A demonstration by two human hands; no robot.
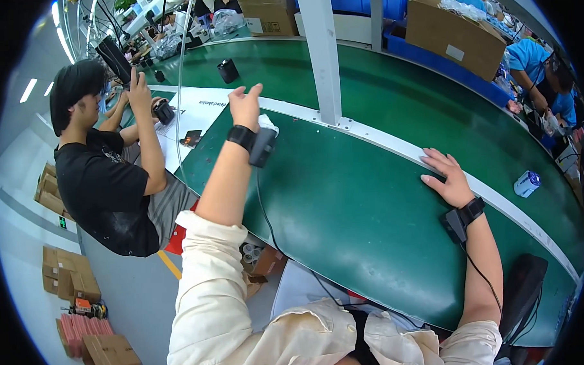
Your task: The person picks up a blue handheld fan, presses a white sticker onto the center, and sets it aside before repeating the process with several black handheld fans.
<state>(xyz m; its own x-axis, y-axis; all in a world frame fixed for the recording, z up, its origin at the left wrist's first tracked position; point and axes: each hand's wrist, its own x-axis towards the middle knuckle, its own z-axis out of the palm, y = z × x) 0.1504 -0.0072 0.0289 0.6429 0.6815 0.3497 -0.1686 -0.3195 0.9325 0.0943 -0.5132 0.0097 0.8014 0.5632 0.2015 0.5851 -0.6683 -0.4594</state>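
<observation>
My left hand (245,107) is stretched out over the far edge of the green table, by the pale metal rail. Its fingers are apart and hold nothing. A small black block-shaped object (227,71) stands on the green belt just beyond the fingertips, apart from them. Beside my left wrist a crumpled white piece (268,124), perhaps tissue, is partly hidden by the strapped-on black device (261,147). My right hand (451,180) rests open on the rail at the right, fingers spread and empty. Another black device (455,227) is strapped to that wrist.
A white upright post (323,59) rises from the rail (393,147). On the belt at right stands a white-and-purple can (527,183). A black elongated case (525,290) with cables lies right. At left a co-worker (102,170) holds up a dark device (113,60) beside white paper (199,115).
</observation>
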